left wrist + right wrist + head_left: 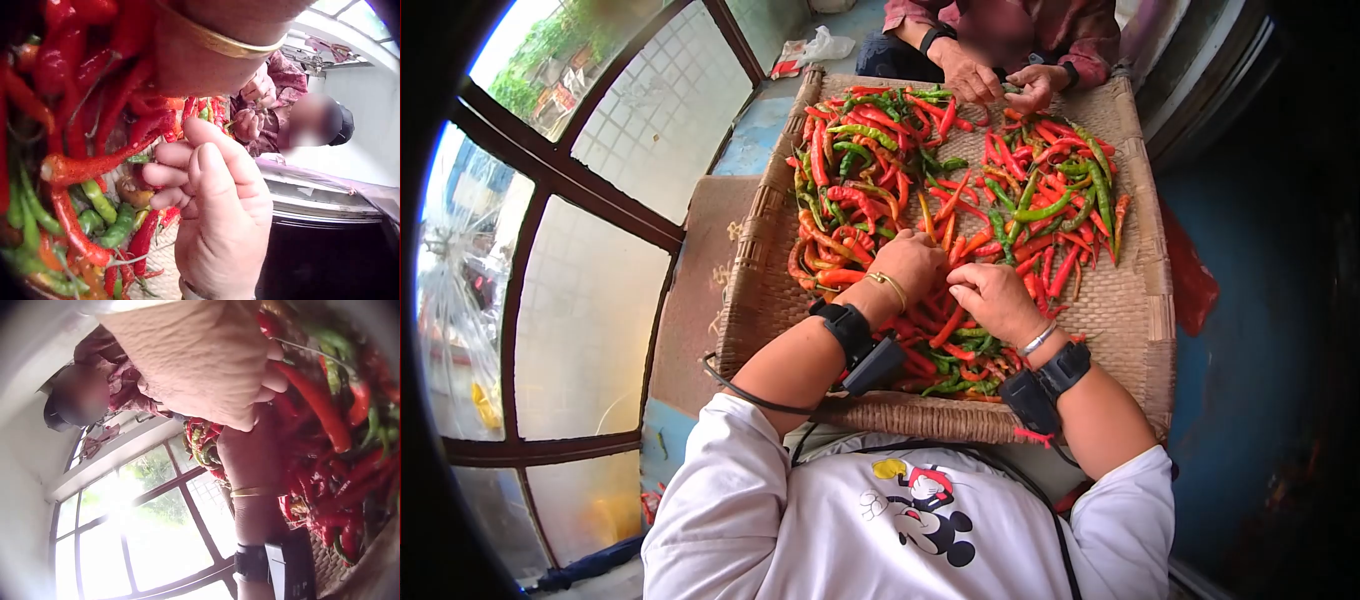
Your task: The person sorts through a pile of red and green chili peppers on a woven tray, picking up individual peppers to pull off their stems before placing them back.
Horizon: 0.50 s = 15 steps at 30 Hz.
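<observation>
My left hand (908,265), with a gold bracelet above it, reaches down into the red chili peppers (930,320) in the middle of a woven tray (1140,320). Its fingertips are hidden, so I cannot tell whether it grips a pepper. Close beside it, my right hand (997,302) hovers over the peppers, its thumb near the bent index finger. In the left wrist view the right hand (215,206) shows loosely curled fingers with nothing between them. A long red chili (112,162) lies just beyond those fingertips. Red and green peppers crowd around both hands.
Mixed pepper piles (860,170) fill the tray's far left, with another heap (1055,190) at the far right. Across the tray, a person's hands (1000,85) work close together. Framed windows (580,300) line the left side. A red bag (1190,270) hangs right of the tray.
</observation>
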Each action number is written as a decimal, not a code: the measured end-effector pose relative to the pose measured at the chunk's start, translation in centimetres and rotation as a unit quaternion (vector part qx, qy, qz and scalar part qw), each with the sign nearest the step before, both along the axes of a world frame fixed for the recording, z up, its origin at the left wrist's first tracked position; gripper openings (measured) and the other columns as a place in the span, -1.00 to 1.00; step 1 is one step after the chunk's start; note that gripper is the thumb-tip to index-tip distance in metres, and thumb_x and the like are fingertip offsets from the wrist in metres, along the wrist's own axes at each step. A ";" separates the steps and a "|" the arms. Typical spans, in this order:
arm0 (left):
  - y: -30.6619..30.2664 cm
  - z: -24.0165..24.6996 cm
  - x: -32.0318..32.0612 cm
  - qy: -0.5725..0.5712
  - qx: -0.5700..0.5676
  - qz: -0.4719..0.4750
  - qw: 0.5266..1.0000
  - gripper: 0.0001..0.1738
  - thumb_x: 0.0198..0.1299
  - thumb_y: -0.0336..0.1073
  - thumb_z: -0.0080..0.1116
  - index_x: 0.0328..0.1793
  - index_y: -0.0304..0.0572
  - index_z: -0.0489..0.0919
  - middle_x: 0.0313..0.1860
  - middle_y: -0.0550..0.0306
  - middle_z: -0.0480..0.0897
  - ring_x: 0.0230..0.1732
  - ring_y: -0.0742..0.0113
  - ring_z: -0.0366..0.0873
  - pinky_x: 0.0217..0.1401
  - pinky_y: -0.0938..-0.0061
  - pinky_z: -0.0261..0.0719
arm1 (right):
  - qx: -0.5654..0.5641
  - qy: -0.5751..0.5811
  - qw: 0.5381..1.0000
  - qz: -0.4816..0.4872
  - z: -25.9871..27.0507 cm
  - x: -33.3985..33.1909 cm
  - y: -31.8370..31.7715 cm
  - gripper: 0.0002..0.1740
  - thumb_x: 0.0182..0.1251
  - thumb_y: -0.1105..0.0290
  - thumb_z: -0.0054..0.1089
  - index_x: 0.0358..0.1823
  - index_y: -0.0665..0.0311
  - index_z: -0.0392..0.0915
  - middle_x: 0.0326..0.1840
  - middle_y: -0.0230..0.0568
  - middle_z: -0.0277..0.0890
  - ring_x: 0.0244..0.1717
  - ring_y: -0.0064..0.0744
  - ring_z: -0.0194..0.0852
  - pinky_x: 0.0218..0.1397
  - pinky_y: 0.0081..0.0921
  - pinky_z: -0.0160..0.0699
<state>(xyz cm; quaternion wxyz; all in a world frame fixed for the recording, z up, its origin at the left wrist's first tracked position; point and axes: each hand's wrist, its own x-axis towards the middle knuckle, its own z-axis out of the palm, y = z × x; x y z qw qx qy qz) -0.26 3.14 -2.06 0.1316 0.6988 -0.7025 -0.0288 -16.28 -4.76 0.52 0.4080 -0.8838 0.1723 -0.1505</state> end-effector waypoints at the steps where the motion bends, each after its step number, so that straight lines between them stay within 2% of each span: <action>1: 0.1 0.7 -0.1 0.029 0.022 -0.009 0.999 -0.84 -0.04 -0.28 0.09 -0.29 -0.02 0.57 -0.37 0.17 0.55 -0.21 0.21 0.46 -0.12 0.37 0.39 | -0.002 -0.001 1.000 -0.001 -0.1 -0.1 -0.2 -0.81 0.06 0.36 0.11 -0.31 0.30 0.53 -0.39 -0.04 0.52 -0.32 -0.14 0.52 -0.26 -0.35 0.48; 3: 0.1 1.4 -0.3 0.053 0.039 -0.019 0.998 -0.83 -0.04 -0.33 0.10 -0.27 -0.06 0.58 -0.34 0.13 0.56 -0.23 0.15 0.48 -0.14 0.35 0.42 | 0.010 -0.008 1.000 -0.020 -0.1 -0.2 -0.6 -0.79 0.08 0.37 0.11 -0.29 0.33 0.53 -0.36 -0.05 0.54 -0.34 -0.18 0.54 -0.26 -0.39 0.49; 4: 0.1 1.6 -0.5 0.136 -0.017 0.027 0.990 -0.79 -0.02 -0.40 0.10 -0.20 -0.12 0.56 -0.30 0.10 0.57 -0.22 0.17 0.51 -0.14 0.37 0.46 | 0.007 -0.010 1.000 -0.021 -0.1 -0.2 -0.6 -0.79 0.08 0.37 0.11 -0.29 0.33 0.53 -0.36 -0.05 0.54 -0.34 -0.18 0.54 -0.26 -0.39 0.49; 5: 0.1 1.7 -0.7 0.217 -0.072 0.071 0.971 -0.74 -0.01 -0.47 0.10 -0.13 -0.17 0.54 -0.26 0.06 0.58 -0.22 0.19 0.54 -0.14 0.40 0.49 | 0.068 -0.010 0.996 -0.048 -0.2 -0.2 -0.6 -0.78 0.10 0.37 0.10 -0.26 0.35 0.52 -0.36 -0.08 0.55 -0.36 -0.23 0.55 -0.27 -0.42 0.50; 6: 0.1 2.2 -0.9 0.217 -0.074 0.070 0.971 -0.74 -0.01 -0.47 0.10 -0.13 -0.17 0.54 -0.26 0.06 0.58 -0.22 0.19 0.54 -0.14 0.40 0.49 | 0.131 -0.008 0.988 -0.076 -0.1 -0.3 -0.5 -0.76 0.13 0.38 0.10 -0.22 0.37 0.51 -0.36 -0.11 0.57 -0.38 -0.28 0.55 -0.27 -0.44 0.50; 7: 0.1 2.7 -1.1 0.328 -0.088 0.089 0.936 -0.68 -0.01 -0.48 0.11 -0.06 -0.19 0.51 -0.23 0.00 0.58 -0.18 0.16 0.55 -0.13 0.40 0.50 | 0.210 -0.004 0.974 -0.080 0.2 -0.3 -0.4 -0.73 0.18 0.39 0.07 -0.15 0.41 0.48 -0.37 -0.22 0.57 -0.41 -0.40 0.53 -0.29 -0.48 0.49; 8: 0.2 3.2 -1.3 0.435 -0.102 0.107 0.888 -0.62 -0.02 -0.49 0.12 0.01 -0.22 0.48 -0.20 -0.06 0.59 -0.14 0.13 0.57 -0.12 0.41 0.51 | 0.208 -0.005 0.975 -0.080 0.7 -0.3 -0.2 -0.73 0.18 0.39 0.07 -0.15 0.41 0.48 -0.37 -0.22 0.57 -0.41 -0.40 0.53 -0.29 -0.48 0.49; 9: 0.3 3.7 -1.5 0.449 -0.111 0.098 0.881 -0.63 0.04 -0.47 0.14 0.03 -0.25 0.47 -0.17 -0.07 0.59 -0.12 0.29 0.57 -0.09 0.52 0.49 | 0.251 -0.003 0.964 -0.087 1.4 -0.3 0.1 -0.73 0.19 0.39 0.05 -0.13 0.41 0.47 -0.35 -0.25 0.56 -0.40 -0.46 0.51 -0.28 -0.50 0.48; 10: 0.3 3.7 -1.7 0.450 -0.114 0.097 0.881 -0.63 0.04 -0.47 0.14 0.03 -0.25 0.47 -0.17 -0.07 0.59 -0.12 0.29 0.57 -0.09 0.52 0.49 | 0.295 -0.001 0.951 -0.094 1.7 -0.2 0.4 -0.73 0.21 0.40 0.03 -0.11 0.40 0.46 -0.34 -0.27 0.55 -0.38 -0.52 0.49 -0.27 -0.53 0.47; 12: 0.3 3.7 -2.0 0.504 -0.126 0.085 0.850 -0.74 0.12 -0.48 0.08 -0.03 -0.31 0.47 -0.23 0.22 0.56 -0.20 0.53 0.46 -0.12 0.62 0.47 | 0.289 -0.024 0.954 -0.082 1.0 0.1 0.8 -0.73 0.21 0.40 0.03 -0.10 0.40 0.45 -0.33 -0.28 0.54 -0.36 -0.55 0.47 -0.26 -0.54 0.46; 13: 0.4 3.9 -2.1 0.504 -0.127 0.082 0.850 -0.74 0.12 -0.48 0.08 -0.03 -0.31 0.47 -0.23 0.22 0.56 -0.20 0.53 0.46 -0.12 0.62 0.47 | 0.285 -0.046 0.955 -0.070 0.6 0.3 1.1 -0.73 0.21 0.40 0.03 -0.10 0.40 0.45 -0.32 -0.29 0.53 -0.33 -0.58 0.45 -0.25 -0.56 0.44; 15: 0.6 4.6 -2.6 0.558 -0.118 0.062 0.819 -0.84 0.16 -0.44 0.07 -0.13 -0.29 0.49 -0.30 0.31 0.52 -0.26 0.61 0.42 -0.19 0.66 0.45 | 0.312 -0.037 0.947 -0.067 0.6 0.6 1.8 -0.74 0.20 0.39 0.04 -0.11 0.37 0.46 -0.32 -0.31 0.51 -0.30 -0.57 0.42 -0.24 -0.56 0.41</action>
